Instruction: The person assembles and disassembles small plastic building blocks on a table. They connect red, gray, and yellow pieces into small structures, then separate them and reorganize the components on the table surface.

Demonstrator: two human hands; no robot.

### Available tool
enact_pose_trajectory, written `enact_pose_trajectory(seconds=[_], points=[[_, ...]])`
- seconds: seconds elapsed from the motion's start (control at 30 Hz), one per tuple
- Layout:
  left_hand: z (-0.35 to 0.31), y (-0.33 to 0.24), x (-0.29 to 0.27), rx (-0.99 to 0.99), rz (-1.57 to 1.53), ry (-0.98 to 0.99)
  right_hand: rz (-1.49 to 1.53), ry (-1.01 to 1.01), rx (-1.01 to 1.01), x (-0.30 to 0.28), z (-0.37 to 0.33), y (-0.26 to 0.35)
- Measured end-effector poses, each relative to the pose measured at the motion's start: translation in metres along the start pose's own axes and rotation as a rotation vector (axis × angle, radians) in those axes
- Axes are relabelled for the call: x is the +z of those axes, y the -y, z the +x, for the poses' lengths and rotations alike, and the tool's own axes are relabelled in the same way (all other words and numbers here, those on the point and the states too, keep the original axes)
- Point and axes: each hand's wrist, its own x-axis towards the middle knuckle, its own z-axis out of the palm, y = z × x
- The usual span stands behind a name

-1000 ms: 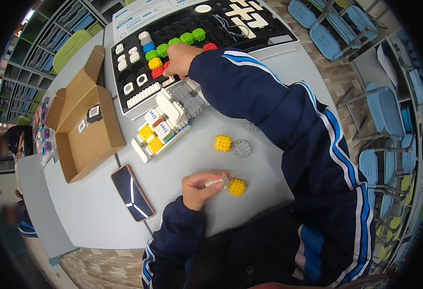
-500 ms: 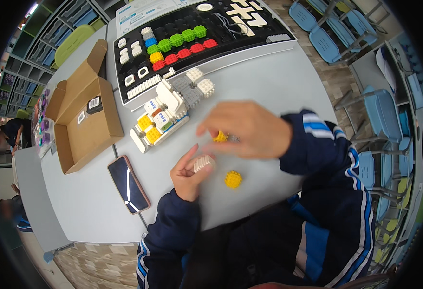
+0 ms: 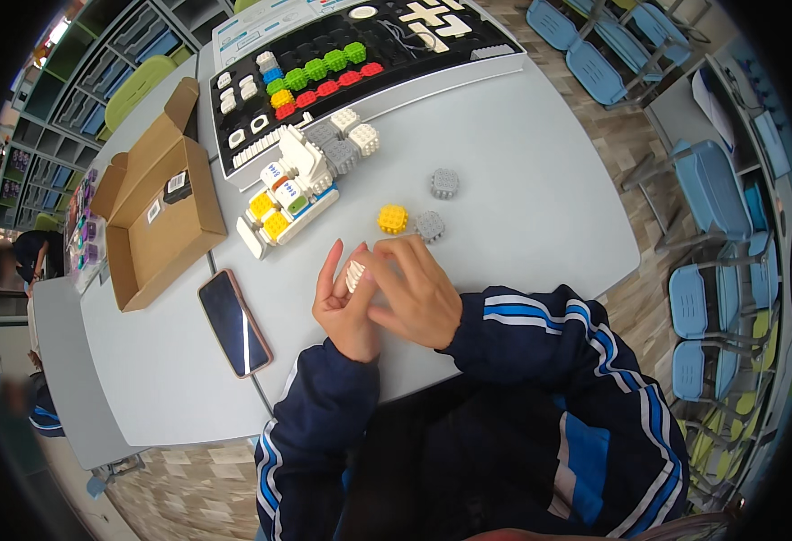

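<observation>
My left hand (image 3: 347,316) is closed around a small white ribbed building block (image 3: 354,276), its index finger raised. Against the block's near side, the bent fingers of my right hand (image 3: 421,296) press in a pinch; the palm side is hidden. Just beyond my hands lie a yellow studded block (image 3: 392,218) and a grey studded block (image 3: 429,226), side by side. Farther off is another grey block (image 3: 444,183). To the left of these stands a built model (image 3: 301,185) of white, grey and yellow blocks.
A black-lined kit tray (image 3: 396,95) with red, green, yellow and white pieces spans the table's far side. An open cardboard box (image 3: 166,239) and a phone (image 3: 235,322) lie at left. Blue chairs (image 3: 700,189) stand beyond the right edge; people are at far left.
My right hand has drawn back toward me to meet the white block in my left hand. The farther grey block has come into view; the near yellow block no longer shows. The view has shifted.
</observation>
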Motion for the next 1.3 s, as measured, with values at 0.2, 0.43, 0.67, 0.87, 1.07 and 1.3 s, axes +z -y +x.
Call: enact_pose_trajectory(seconds=[0.2, 0.43, 0.67, 0.87, 1.07, 1.3], points=[[-0.003, 0.001, 0.001, 0.033, 0.045, -0.001, -0.038, -0.066, -0.052, 0.010, -0.003, 0.000], [-0.007, -0.004, 0.000, 0.025, 0.049, 0.151, 0.113, -0.106, -0.021, 0.003, 0.008, -0.009], [-0.002, -0.009, -0.004, 0.001, 0.124, 0.199, 0.233, -0.037, 0.201, -0.038, 0.093, -0.060], [0.005, -0.011, -0.001, 0.021, 0.146, 0.121, -0.016, 0.231, 0.605, -0.007, 0.224, -0.124], [0.009, -0.012, -0.008, 0.047, 0.161, 0.077, -0.207, 0.269, 0.759, 0.043, 0.250, -0.133], [0.007, -0.016, -0.010, 0.025, 0.137, 0.025, -0.298, 0.257, 0.816, 0.055, 0.240, -0.121]])
